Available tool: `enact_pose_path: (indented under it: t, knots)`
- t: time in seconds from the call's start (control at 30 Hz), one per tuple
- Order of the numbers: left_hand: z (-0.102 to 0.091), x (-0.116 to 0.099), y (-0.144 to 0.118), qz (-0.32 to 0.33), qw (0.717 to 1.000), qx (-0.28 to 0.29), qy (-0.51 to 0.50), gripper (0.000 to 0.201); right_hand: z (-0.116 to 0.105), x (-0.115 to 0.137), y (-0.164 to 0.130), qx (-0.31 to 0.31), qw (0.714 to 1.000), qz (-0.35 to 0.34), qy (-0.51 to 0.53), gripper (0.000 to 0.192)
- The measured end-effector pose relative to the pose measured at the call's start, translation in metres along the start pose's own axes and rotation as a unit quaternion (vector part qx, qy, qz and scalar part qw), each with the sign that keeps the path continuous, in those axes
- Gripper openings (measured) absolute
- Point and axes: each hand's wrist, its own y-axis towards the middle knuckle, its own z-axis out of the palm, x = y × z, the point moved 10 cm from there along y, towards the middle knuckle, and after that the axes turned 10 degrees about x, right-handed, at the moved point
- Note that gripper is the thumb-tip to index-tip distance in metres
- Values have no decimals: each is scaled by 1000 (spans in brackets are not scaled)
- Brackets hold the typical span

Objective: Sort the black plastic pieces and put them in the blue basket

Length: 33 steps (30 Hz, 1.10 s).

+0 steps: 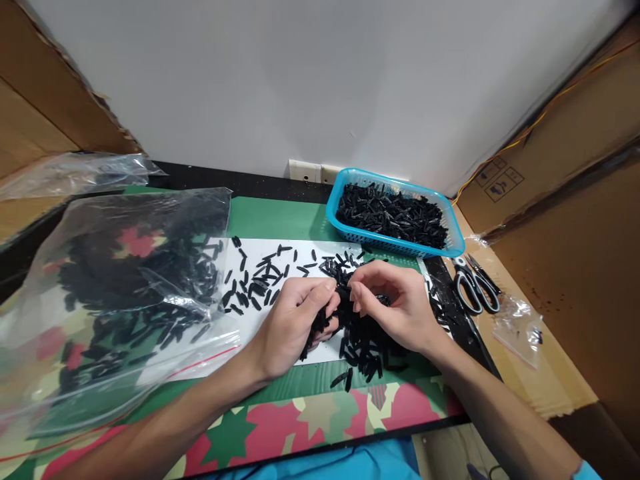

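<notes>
A clear bag overlapped the white sheet at left, a blue basket of black strips stood behind, the left hand was closed around a bunch of strips, the right hand half curled, any hold undetermined, and loose strips lay heaped beneath both.

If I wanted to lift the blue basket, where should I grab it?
Try the rim of the blue basket at both short ends: left hand from the left, right hand from the right. It's long, its rim is bare around the heap of black pieces, and the wall is close behind. Using both hands should probably keep it level.
</notes>
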Motion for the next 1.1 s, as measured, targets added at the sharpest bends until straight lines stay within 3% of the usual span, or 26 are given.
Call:
enact_pose_path:
  t: [0.13, 0.57, 0.7, 0.83, 0.93, 1.1]
  knots:
    - [3, 4, 0, -29, 997, 11, -70, 47, 5, 3, -2, 18, 1000, -21, 7, 3]
    - [3, 8, 0, -46, 995, 5, -89, 47, 7, 4, -2, 22, 999, -24, -28, 5]
    - [-8, 0, 1, -38, 991, -37, -124, 44, 5, 7, -4, 0, 996, -23, -88, 13]
    - [-31, -16, -3, -8, 981, -129, -147, 41, 43, 15, -7, 111, 965, -77, -224, 17]
    - [-37, -21, -5, -1, 976, -154, -151, 40, 78, 14, -14, 203, 926, -115, -297, 14]
    - [-35, -15, -3, -14, 975, -146, -167, 40, 95, 23, -22, 206, 902, -170, -340, 13]
